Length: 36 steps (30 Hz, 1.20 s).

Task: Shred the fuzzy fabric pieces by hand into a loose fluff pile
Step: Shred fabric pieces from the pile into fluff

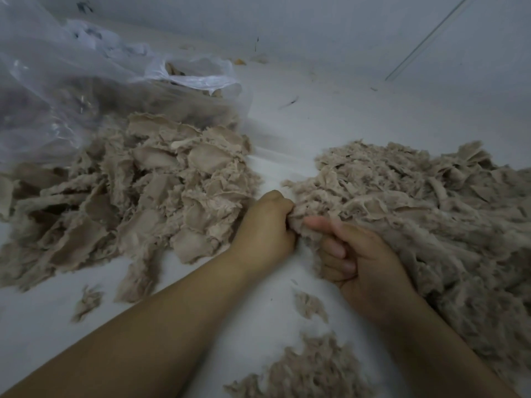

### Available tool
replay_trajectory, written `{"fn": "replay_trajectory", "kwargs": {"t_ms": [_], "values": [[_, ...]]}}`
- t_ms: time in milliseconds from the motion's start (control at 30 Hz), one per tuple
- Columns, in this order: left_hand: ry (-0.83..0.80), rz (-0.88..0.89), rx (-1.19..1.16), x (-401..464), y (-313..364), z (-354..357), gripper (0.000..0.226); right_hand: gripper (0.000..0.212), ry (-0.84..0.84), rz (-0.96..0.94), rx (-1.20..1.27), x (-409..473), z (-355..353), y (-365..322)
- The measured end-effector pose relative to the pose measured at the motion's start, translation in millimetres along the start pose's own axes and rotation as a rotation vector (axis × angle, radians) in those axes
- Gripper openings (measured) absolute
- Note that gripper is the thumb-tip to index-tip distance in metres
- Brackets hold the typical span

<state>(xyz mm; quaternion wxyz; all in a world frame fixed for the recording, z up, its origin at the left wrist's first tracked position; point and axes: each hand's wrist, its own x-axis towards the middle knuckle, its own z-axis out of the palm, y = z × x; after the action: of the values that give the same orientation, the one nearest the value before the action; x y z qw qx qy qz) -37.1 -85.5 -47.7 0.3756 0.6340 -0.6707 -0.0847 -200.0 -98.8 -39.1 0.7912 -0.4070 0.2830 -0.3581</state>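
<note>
Both hands clamp one fuzzy piece [301, 222] at frame centre: left hand [264, 228] fisted on it, right hand [353, 254] pinching beside. Best pull the grips apart in short tugs, dropping fluff onto the right pile [431, 202]; unshredded pieces [138, 191] wait left.

1. Your left forearm reached in from the lower left, bare, angled up toward the centre.
2. Your left hand [265, 225] was closed in a fist, its back facing the camera, knuckles turned right, gripping the fabric [301, 222].
3. Your right forearm came in from the lower right, also bare.
4. Your right hand [362, 259] had its fingers curled toward the palm, thumb stretched left and pressing the same fabric.
5. Both hands sat just beside each other, nearly touching.
</note>
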Motion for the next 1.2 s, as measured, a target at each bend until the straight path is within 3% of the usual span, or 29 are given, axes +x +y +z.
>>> {"fn": "replay_trajectory", "kwargs": {"t_ms": [167, 300, 533, 700, 900, 967, 1067, 1200], "values": [[0.041, -0.007, -0.114, 0, -3, -1, 0.007, 0.047, 0.036, 0.093, -0.014, 3, 0, 0], [0.093, -0.053, -0.222, -2, -9, -1, 0.008, 0.013, 0.080, 0.076, 0.097, 3, 1, -4], [-0.009, 0.023, -0.557, -5, -4, 2, 0.007, 0.016, 0.106, 0.069, 0.161, 5, 0, -3], [-0.040, -0.050, -0.596, -3, -7, 4, 0.027, 0.012, 0.084, 0.066, 0.147, 5, -1, -2], [0.151, -0.025, -0.381, 0, 0, -2, 0.012, 0.018, 0.045, 0.023, 0.043, 2, 4, -2], [0.142, 0.003, -0.415, -2, 7, -3, 0.020, 0.003, 0.021, 0.016, -0.011, 1, 5, -2], [0.070, -0.095, -0.497, -4, 15, 2, 0.052, 0.006, 0.008, 0.005, -0.109, -1, 6, 0], [0.107, -0.112, -0.592, -2, 19, 2, 0.042, 0.007, 0.033, 0.011, -0.171, -1, 6, 2]]}}
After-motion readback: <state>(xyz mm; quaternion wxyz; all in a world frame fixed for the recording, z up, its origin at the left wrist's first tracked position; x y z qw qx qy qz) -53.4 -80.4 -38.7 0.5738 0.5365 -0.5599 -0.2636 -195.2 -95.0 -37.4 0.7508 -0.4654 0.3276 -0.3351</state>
